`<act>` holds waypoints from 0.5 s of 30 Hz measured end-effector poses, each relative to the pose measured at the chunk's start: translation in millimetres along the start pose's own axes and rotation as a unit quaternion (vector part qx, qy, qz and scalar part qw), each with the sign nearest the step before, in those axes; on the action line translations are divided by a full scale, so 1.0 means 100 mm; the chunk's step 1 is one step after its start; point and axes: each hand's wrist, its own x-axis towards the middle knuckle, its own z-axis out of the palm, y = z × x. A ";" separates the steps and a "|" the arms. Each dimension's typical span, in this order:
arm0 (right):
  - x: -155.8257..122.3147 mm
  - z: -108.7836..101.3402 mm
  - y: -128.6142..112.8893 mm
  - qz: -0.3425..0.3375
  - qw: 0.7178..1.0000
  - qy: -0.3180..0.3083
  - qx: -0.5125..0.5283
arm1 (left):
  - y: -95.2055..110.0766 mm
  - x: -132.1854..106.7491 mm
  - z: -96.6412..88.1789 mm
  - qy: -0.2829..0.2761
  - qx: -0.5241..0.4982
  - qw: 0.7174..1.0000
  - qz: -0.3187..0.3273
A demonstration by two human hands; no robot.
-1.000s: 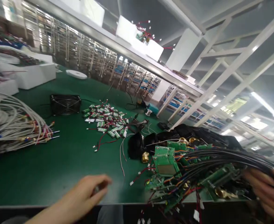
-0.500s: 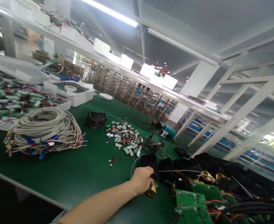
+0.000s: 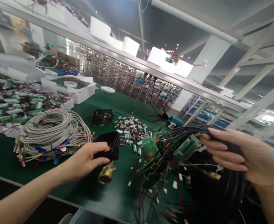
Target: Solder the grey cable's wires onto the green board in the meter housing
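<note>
My left hand (image 3: pixel 93 158) grips a black plastic housing (image 3: pixel 110 143) with a brass valve fitting (image 3: pixel 106 174) on its underside, left of centre over the green table. On the right, my right hand (image 3: pixel 227 152) is closed around a thick bundle of black cables (image 3: pixel 195 129). From the bundle's far end hang several green circuit boards (image 3: pixel 148 146) with coloured wires and white connectors. Beneath and behind that bundle, more black housings and brass fittings (image 3: pixel 211 175) are partly hidden.
A coil of grey cables (image 3: pixel 50 127) lies at left. Behind it, white foam trays (image 3: pixel 82 95) hold green-wrapped batteries and wires. A black fan (image 3: pixel 103 117) and a pile of green-and-white batteries (image 3: pixel 134 129) sit mid-table. A shelf (image 3: pixel 132 63) runs across above.
My left hand has moved left and lifted the black housing with its brass fitting. My right hand has come into view, raising the cable bundle and circuit boards at right.
</note>
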 end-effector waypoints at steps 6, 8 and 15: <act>0.48 0.18 0.52 0.046 0.994 -0.039 0.094 | -0.36 -0.06 -0.01 0.042 0.012 0.999 -0.014; 0.55 0.17 0.74 0.080 0.989 -0.056 0.107 | -0.45 -0.10 0.03 0.063 0.014 0.998 -0.015; 0.43 -0.03 1.19 0.184 0.980 -0.055 0.041 | -0.70 -0.28 0.28 0.172 0.038 0.984 -0.040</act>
